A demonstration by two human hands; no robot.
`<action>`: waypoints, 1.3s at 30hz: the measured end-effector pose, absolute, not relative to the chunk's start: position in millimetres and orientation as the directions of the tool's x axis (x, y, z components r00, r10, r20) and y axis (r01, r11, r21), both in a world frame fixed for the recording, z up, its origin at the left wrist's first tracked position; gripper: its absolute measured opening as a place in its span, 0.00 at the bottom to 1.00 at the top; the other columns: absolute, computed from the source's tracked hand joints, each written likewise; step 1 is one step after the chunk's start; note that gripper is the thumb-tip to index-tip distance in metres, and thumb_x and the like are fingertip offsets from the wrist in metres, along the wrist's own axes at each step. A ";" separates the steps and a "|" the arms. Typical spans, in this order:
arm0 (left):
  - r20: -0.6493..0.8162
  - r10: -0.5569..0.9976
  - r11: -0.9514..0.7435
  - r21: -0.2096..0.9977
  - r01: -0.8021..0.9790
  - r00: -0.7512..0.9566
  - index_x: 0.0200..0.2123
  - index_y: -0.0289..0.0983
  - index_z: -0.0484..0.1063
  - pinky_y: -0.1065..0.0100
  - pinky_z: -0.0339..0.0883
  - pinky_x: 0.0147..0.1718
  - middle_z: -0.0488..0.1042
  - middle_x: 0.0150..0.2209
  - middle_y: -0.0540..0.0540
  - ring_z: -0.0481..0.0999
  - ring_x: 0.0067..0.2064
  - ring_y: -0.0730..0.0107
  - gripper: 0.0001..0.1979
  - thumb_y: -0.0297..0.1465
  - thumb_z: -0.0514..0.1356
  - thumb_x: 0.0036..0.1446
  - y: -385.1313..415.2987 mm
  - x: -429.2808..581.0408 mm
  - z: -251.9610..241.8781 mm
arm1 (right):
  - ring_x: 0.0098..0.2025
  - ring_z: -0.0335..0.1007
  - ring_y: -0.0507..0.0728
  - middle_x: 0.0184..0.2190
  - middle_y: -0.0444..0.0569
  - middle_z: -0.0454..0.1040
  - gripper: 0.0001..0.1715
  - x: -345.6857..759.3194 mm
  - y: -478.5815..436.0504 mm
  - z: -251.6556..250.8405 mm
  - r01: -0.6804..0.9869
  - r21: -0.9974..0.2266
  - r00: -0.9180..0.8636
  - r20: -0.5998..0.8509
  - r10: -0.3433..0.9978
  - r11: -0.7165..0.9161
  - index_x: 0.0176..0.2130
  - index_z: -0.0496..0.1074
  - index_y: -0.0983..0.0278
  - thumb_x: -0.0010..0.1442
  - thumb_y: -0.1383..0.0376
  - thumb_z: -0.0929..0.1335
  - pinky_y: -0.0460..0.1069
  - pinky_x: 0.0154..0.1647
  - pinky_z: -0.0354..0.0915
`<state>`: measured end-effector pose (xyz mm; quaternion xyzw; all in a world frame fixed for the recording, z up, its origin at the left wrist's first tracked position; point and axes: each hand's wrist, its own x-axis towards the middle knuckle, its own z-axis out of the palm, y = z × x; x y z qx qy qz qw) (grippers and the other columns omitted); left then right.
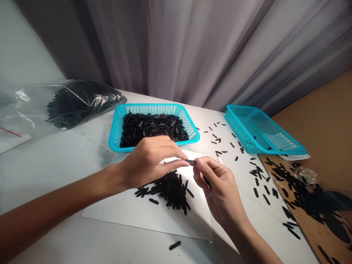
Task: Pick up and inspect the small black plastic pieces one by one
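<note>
My left hand and my right hand meet above a white sheet. Between their fingertips is one small black piece, its left end pinched by my left hand and its right end by my right hand. Something dark also shows under the curled fingers of my right hand. On the sheet below lies a heap of black pieces, partly hidden by my left hand. Just behind my left hand stands a blue basket filled with similar black pieces.
A clear plastic bag of black pieces lies at the left back. Another blue basket, holding a few pieces, stands at the right. Loose pieces are scattered over the white table and a brown board. A grey curtain hangs behind.
</note>
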<state>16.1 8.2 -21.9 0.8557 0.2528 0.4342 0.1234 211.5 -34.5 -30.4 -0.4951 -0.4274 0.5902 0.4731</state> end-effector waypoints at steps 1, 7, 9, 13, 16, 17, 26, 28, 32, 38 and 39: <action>0.674 0.540 -0.842 0.430 0.327 0.504 0.35 0.36 0.78 0.67 0.71 0.35 0.81 0.32 0.47 0.78 0.34 0.69 0.03 0.29 0.64 0.61 8.1 15.9 -21.8 | 0.24 0.49 0.50 0.21 0.41 0.60 0.16 211.4 -34.8 -30.5 -0.138 -0.972 -0.066 -0.181 0.981 -0.188 0.26 0.75 0.63 0.59 0.55 0.73 0.48 0.24 0.50; 0.632 0.560 -0.828 0.436 0.351 0.536 0.34 0.35 0.77 0.67 0.70 0.35 0.81 0.31 0.47 0.77 0.33 0.69 0.05 0.28 0.62 0.63 5.0 17.9 -22.4 | 0.24 0.51 0.49 0.22 0.42 0.64 0.18 210.1 -34.1 -30.7 -0.166 -0.964 -0.076 -0.197 0.977 -0.207 0.23 0.73 0.63 0.60 0.56 0.73 0.47 0.25 0.51; 0.624 0.600 -0.798 0.419 0.433 0.501 0.31 0.35 0.76 0.66 0.70 0.34 0.80 0.30 0.48 0.77 0.31 0.69 0.07 0.28 0.61 0.62 6.8 16.8 -23.1 | 0.23 0.50 0.49 0.22 0.42 0.66 0.16 209.6 -32.6 -30.5 -0.227 -0.937 -0.110 -0.246 0.963 -0.265 0.26 0.76 0.64 0.60 0.56 0.73 0.47 0.23 0.51; 0.621 0.733 -0.539 0.281 0.794 0.277 0.39 0.34 0.77 0.59 0.70 0.39 0.81 0.38 0.42 0.77 0.39 0.57 0.06 0.28 0.61 0.60 16.9 8.3 -22.5 | 0.23 0.54 0.49 0.29 0.48 0.73 0.18 209.4 -29.5 -30.7 -0.448 -0.718 -0.283 -0.451 0.846 -0.532 0.40 0.81 0.66 0.62 0.54 0.70 0.45 0.25 0.57; 0.574 0.769 -0.514 0.294 0.806 0.280 0.54 0.32 0.72 0.56 0.68 0.49 0.77 0.49 0.38 0.74 0.50 0.53 0.18 0.28 0.62 0.60 20.1 4.6 -18.5 | 0.32 0.65 0.52 0.40 0.56 0.77 0.23 208.8 -28.6 -31.0 -0.521 -0.557 -0.373 -0.532 0.760 -0.646 0.46 0.81 0.69 0.63 0.54 0.68 0.45 0.33 0.64; 0.538 0.764 -0.581 0.336 0.741 0.355 0.54 0.34 0.71 0.58 0.68 0.50 0.76 0.50 0.40 0.74 0.51 0.56 0.18 0.29 0.62 0.61 18.8 5.1 -17.1 | 0.35 0.67 0.53 0.41 0.57 0.77 0.22 208.5 -28.6 -31.0 -0.521 -0.553 -0.384 -0.529 0.757 -0.650 0.46 0.81 0.69 0.63 0.55 0.68 0.45 0.34 0.64; 0.309 0.621 -0.772 0.399 0.494 0.720 0.39 0.39 0.79 0.67 0.65 0.37 0.78 0.33 0.50 0.73 0.37 0.67 0.06 0.29 0.61 0.64 8.8 11.1 -22.0 | 0.30 0.59 0.52 0.32 0.49 0.73 0.24 208.3 -30.5 -31.8 -0.348 -0.745 -0.418 -0.421 0.805 -0.569 0.44 0.81 0.65 0.67 0.52 0.64 0.46 0.33 0.59; 0.326 0.640 -0.754 0.439 0.488 0.696 0.38 0.37 0.79 0.67 0.65 0.37 0.78 0.33 0.49 0.73 0.37 0.67 0.06 0.31 0.62 0.64 11.0 9.8 -22.5 | 0.30 0.59 0.52 0.33 0.48 0.73 0.19 208.6 -30.7 -31.7 -0.329 -0.774 -0.389 -0.411 0.825 -0.541 0.43 0.81 0.65 0.66 0.55 0.66 0.46 0.32 0.58; 0.349 0.624 -0.766 0.449 0.460 0.699 0.45 0.39 0.78 0.67 0.66 0.38 0.78 0.37 0.48 0.73 0.39 0.67 0.08 0.31 0.62 0.64 10.6 10.0 -24.3 | 0.32 0.60 0.52 0.33 0.46 0.70 0.12 209.4 -30.9 -31.8 -0.342 -0.790 -0.346 -0.397 0.850 -0.508 0.37 0.81 0.63 0.63 0.59 0.69 0.46 0.32 0.56; 0.386 0.587 -0.796 0.436 0.420 0.711 0.41 0.39 0.79 0.68 0.66 0.37 0.77 0.35 0.48 0.73 0.37 0.68 0.06 0.27 0.61 0.63 7.8 14.2 -29.8 | 0.29 0.57 0.52 0.28 0.45 0.67 0.19 208.6 -31.1 -32.0 -0.281 -0.820 -0.392 -0.376 0.840 -0.499 0.37 0.81 0.63 0.65 0.53 0.67 0.46 0.29 0.55; 0.392 0.604 -0.783 0.457 0.423 0.694 0.39 0.38 0.79 0.68 0.66 0.37 0.77 0.35 0.48 0.73 0.37 0.68 0.05 0.28 0.61 0.63 8.4 14.3 -29.4 | 0.29 0.56 0.51 0.29 0.45 0.68 0.18 208.7 -31.0 -32.6 -0.261 -0.840 -0.370 -0.368 0.853 -0.476 0.39 0.80 0.62 0.64 0.53 0.67 0.46 0.29 0.55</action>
